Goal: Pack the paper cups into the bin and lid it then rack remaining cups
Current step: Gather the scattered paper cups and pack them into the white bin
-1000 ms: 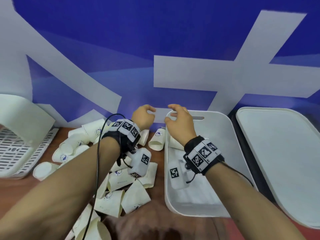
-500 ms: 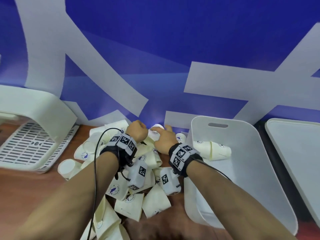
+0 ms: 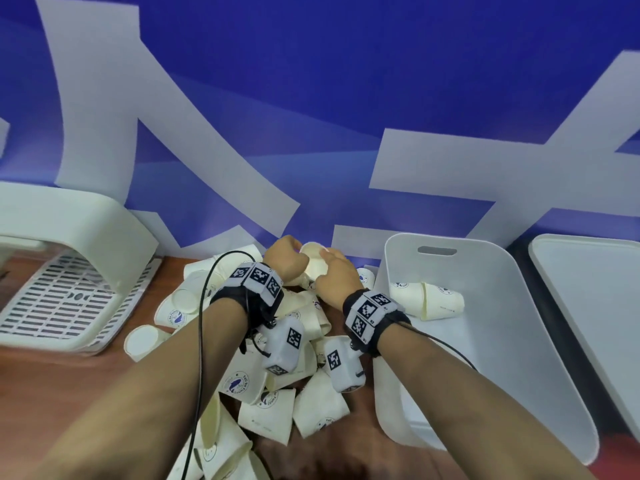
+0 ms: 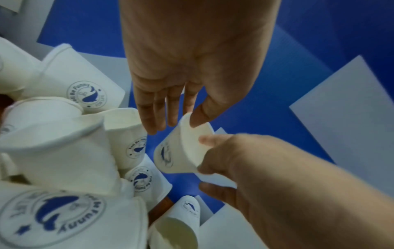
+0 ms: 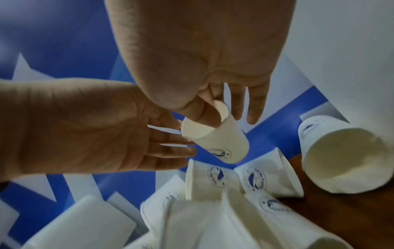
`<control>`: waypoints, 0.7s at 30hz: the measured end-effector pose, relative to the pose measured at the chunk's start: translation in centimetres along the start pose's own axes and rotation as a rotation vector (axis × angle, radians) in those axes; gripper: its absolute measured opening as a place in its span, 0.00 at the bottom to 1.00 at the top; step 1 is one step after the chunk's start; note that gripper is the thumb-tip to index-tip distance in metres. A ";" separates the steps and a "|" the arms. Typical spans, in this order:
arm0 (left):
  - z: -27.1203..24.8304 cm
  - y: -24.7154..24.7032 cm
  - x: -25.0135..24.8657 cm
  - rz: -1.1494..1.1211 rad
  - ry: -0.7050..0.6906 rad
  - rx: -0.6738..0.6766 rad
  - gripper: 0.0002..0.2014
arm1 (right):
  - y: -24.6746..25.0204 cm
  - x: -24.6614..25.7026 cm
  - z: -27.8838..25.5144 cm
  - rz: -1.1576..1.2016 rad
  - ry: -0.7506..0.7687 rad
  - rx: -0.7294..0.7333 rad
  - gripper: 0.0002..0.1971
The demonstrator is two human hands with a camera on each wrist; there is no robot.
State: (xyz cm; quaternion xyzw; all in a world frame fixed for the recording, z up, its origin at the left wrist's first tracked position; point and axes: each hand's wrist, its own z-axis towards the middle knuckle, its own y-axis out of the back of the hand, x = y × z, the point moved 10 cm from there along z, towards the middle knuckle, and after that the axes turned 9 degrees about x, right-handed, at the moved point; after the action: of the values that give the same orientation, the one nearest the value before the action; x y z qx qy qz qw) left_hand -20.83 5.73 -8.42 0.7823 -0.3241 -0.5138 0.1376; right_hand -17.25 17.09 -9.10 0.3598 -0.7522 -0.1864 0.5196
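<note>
A white paper cup (image 3: 313, 263) with a blue whale logo is held up at the back of the pile, between both hands. My right hand (image 5: 219, 114) pinches its rim, thumb inside the mouth and fingers outside. My left hand (image 4: 175, 123) has straight fingers beside the cup (image 4: 181, 151), its thumb touching the rim. Several loose cups (image 3: 277, 393) lie heaped on the brown table under my wrists. The white bin (image 3: 502, 341) stands to the right and holds two cups (image 3: 426, 299) lying on their sides.
The bin's flat white lid (image 3: 595, 306) lies at the far right. A white slatted rack (image 3: 62, 299) with a curved cover sits at the left. A blue and white wall stands just behind the pile.
Both hands left the bin's far end and moved left to the back of the pile. The right hand has taken one cup and lifted it between the hands.
</note>
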 end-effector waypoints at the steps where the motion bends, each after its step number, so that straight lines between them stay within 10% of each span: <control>1: -0.4 -0.2 -0.8 -0.004 -0.022 0.016 0.21 | 1.1 0.1 -0.4 0.063 0.012 -0.039 0.30; 10: -5.0 -3.9 -10.6 0.159 -0.429 0.005 0.36 | 9.3 -3.7 -6.8 0.746 0.055 -0.322 0.15; 16: -7.0 -9.1 -15.5 0.369 -0.521 -0.002 0.33 | 13.3 -9.0 -10.3 0.731 0.017 -0.459 0.22; 21: -7.5 -13.6 -15.8 0.584 -0.508 0.048 0.33 | 14.5 -13.4 -11.7 0.615 -0.071 -0.468 0.07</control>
State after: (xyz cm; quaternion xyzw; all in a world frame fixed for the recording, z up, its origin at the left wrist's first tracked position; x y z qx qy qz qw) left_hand -13.31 25.28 -1.36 0.5081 -0.5687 -0.6227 0.1751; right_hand -8.87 37.76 -3.73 -0.0173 -0.7795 -0.2009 0.5930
